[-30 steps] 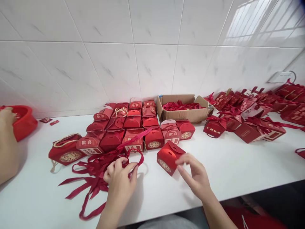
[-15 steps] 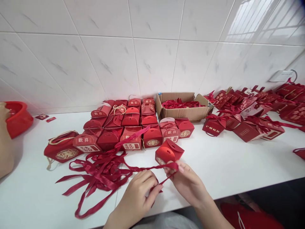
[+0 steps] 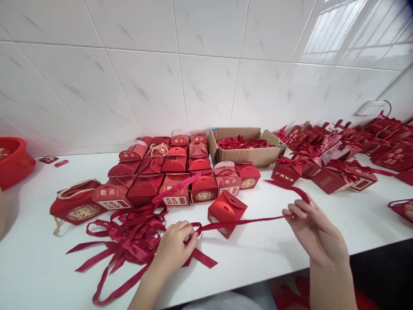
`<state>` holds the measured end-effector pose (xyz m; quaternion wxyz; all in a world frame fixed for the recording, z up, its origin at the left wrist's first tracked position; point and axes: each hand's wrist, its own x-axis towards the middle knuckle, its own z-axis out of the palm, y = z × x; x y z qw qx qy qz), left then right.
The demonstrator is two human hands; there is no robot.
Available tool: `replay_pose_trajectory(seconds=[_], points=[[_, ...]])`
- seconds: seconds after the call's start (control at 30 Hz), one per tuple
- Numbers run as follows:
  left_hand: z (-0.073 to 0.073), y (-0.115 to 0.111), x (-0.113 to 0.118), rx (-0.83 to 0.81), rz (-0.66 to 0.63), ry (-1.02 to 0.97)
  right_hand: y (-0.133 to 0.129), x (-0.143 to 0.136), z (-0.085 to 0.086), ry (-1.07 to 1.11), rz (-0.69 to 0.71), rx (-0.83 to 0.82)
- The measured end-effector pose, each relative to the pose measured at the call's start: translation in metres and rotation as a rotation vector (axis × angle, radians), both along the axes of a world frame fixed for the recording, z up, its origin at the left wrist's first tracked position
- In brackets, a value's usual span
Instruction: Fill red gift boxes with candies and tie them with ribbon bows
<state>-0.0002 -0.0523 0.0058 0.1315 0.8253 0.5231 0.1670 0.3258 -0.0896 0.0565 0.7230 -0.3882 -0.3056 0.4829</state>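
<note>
White table [image 3: 290, 241], red boxes [image 3: 180, 172], ribbons [image 3: 129, 237]

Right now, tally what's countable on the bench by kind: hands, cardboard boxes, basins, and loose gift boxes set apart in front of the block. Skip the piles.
Hands: 2, left hand and right hand, each pinching the stretched red ribbon
Cardboard box: 1
Red basin: 1
Loose red gift box in front of the block: 1
Total: 5
</note>
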Motion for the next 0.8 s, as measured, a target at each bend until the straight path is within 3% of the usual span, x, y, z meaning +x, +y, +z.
replay_pose_trajectory(seconds=[0.23, 0.47, 0.6, 0.7, 0.8], points=[[0.003, -0.003, 0.013, -0.089, -0.124, -0.046, 0.007, 0.030, 0.015, -0.202, -0.247, 0.054], [0.002, -0.006, 0.014, -0.161, -0.200, -0.032, 0.006, 0.040, 0.034, -0.011, -0.363, 0.153], [0.015, -0.001, 0.017, 0.082, -0.189, -0.263, 0.018, 0.038, 0.039, -0.081, -0.223, 0.093], [0.024, 0.009, 0.037, 0.213, -0.083, -0.352, 0.040, 0.029, 0.037, -0.307, 0.017, -0.043], [0.025, 0.021, 0.066, 0.186, 0.056, -0.321, 0.066, 0.011, 0.032, -0.618, 0.295, -0.141]])
